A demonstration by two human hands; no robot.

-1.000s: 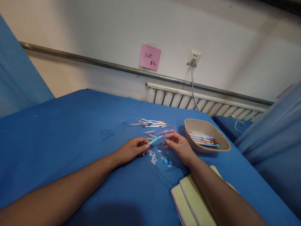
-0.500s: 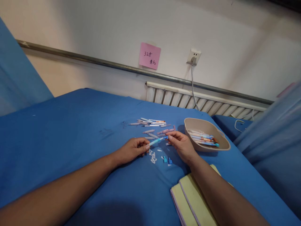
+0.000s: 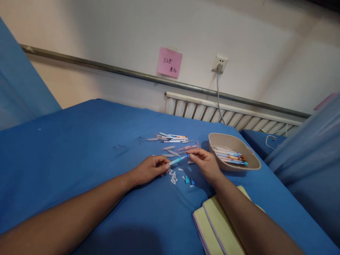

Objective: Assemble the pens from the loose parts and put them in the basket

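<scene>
A light-blue and white pen point(image 3: 176, 161) is pinched in my left hand point(image 3: 152, 166), its tip pointing right. My right hand point(image 3: 205, 163) holds a small dark-blue pen piece point(image 3: 188, 156) between thumb and fingers, right at the pen's tip; whether the two are joined is too small to tell. Just below my hands lie several small white pieces point(image 3: 173, 177), a turquoise piece point(image 3: 187, 180) and a dark-blue piece point(image 3: 192, 182). Behind them are loose pen barrels point(image 3: 173, 153), pink pen parts point(image 3: 190, 147) and thin white refills point(image 3: 174, 141).
To the right stands a beige basket point(image 3: 253, 163) with several pens in it. A folded yellow cloth point(image 3: 212, 226) lies under my right forearm. The blue sheet point(image 3: 92, 141) reaches back to a radiator point(image 3: 191, 109), where a cable point(image 3: 218, 95) hangs from a socket.
The dark-blue piece and the pen tip look slightly closer together. Otherwise both hands stay almost where they were.
</scene>
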